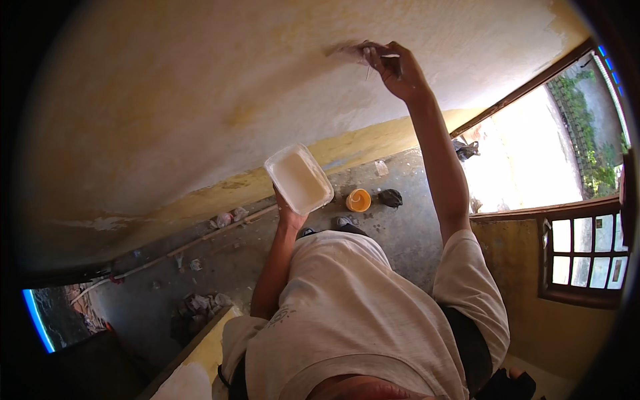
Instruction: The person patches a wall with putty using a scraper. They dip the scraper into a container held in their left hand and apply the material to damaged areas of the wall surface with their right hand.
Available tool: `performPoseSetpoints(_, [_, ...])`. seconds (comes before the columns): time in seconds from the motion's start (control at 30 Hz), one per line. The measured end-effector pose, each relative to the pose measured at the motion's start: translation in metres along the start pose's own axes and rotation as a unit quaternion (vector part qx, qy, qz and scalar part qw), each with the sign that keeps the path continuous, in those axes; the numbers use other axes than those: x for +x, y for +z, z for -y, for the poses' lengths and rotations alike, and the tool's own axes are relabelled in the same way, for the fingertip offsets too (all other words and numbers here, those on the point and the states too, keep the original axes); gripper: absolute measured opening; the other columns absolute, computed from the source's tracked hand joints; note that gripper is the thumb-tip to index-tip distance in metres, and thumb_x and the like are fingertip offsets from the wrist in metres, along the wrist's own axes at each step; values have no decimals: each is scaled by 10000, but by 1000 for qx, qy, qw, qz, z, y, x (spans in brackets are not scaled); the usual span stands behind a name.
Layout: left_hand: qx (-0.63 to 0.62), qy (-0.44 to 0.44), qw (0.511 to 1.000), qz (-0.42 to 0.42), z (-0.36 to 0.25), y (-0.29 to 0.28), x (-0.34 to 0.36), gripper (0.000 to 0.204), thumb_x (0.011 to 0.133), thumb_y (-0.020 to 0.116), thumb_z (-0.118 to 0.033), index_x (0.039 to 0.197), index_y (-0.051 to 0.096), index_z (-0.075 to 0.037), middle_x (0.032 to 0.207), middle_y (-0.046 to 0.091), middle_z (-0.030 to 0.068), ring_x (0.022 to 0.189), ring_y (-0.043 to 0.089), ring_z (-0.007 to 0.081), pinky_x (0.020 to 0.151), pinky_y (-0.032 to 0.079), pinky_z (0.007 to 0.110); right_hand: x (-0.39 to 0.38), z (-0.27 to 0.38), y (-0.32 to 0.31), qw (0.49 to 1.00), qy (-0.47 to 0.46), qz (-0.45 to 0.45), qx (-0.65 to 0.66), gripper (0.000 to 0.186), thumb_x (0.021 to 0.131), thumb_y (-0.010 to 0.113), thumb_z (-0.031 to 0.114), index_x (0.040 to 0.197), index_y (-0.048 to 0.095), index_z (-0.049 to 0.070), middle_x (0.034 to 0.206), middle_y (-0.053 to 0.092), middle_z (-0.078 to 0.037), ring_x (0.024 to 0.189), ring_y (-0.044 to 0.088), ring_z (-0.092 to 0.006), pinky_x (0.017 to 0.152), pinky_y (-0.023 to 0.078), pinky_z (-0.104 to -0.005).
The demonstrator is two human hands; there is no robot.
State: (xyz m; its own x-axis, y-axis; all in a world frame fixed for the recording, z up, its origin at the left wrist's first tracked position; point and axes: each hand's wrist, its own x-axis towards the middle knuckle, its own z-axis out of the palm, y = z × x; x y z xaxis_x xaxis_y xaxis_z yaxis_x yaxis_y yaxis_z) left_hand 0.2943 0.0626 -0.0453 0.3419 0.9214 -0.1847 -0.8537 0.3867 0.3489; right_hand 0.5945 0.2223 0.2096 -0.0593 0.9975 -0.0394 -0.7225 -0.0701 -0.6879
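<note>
My left hand (291, 215) grips a white rectangular plastic tub (324, 179) from its lower side. Whitish paint or paste lies inside the tub, and smears mark its rim. My right arm reaches up to the yellow wall (220, 73), which is patchily coated with white. In my right hand (403, 77), fingers pinch a thin flat tool (353, 51) whose end lies at the wall's surface. Blur and shadow hide whether it is a scraper or a brush.
An orange bucket (359, 200) and a black plastic bag (390, 198) stand on the grey floor near my feet. A long pole (220, 230) lies along the wall's base. Crumpled rubbish (200, 307) sits lower left. At right are a bright opening and a barred window (590, 252).
</note>
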Motion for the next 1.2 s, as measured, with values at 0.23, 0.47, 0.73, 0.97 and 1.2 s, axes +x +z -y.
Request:
performPoseSetpoints(0.23, [7, 14, 1000, 5, 0, -6, -12, 524, 1010, 435, -490, 1423, 433, -168, 1327, 557, 2, 1205, 556, 192, 1019, 482, 413, -63, 8, 27, 979, -189, 75, -8, 326, 971, 407, 134, 1053, 563, -140, 1073, 649, -247, 1017, 652, -277, 930, 547, -306])
performPoseSetpoints(0.47, [-9, 24, 1000, -16, 0, 2, -12, 501, 1008, 440, -488, 1394, 462, -168, 1300, 570, 2, 1185, 563, 189, 1001, 488, 411, -56, -116, -61, 990, 91, -89, -59, 262, 951, 439, 106, 1011, 534, -131, 1085, 616, -286, 1066, 628, -339, 998, 541, -349])
performPoseSetpoints(0.73, [0, 0, 1000, -24, -2, -7, -18, 493, 1006, 440, -483, 1387, 473, -172, 1301, 574, 4, 1193, 560, 198, 1019, 473, 422, -18, 32, 34, 994, -80, -22, 70, 368, 925, 434, 66, 1078, 466, -267, 1098, 583, -315, 1000, 632, -277, 876, 570, -261])
performPoseSetpoints(0.97, [9, 9, 1000, -6, 1, -7, -17, 471, 1012, 445, -450, 1388, 475, -167, 1300, 579, 3, 1198, 560, 198, 1031, 465, 421, -71, 7, 25, 979, -204, 13, 16, 212, 936, 507, 113, 954, 583, -83, 1017, 662, -204, 996, 671, -273, 861, 590, -282])
performPoseSetpoints(1.2, [6, -1, 1000, 19, 7, -9, -8, 563, 995, 441, -531, 1450, 407, -201, 1376, 525, -7, 1252, 521, 195, 1061, 438, 427, -43, -76, -118, 991, 1, -115, -74, 288, 925, 413, 99, 1027, 554, -131, 1051, 623, -267, 1053, 614, -336, 1036, 489, -384])
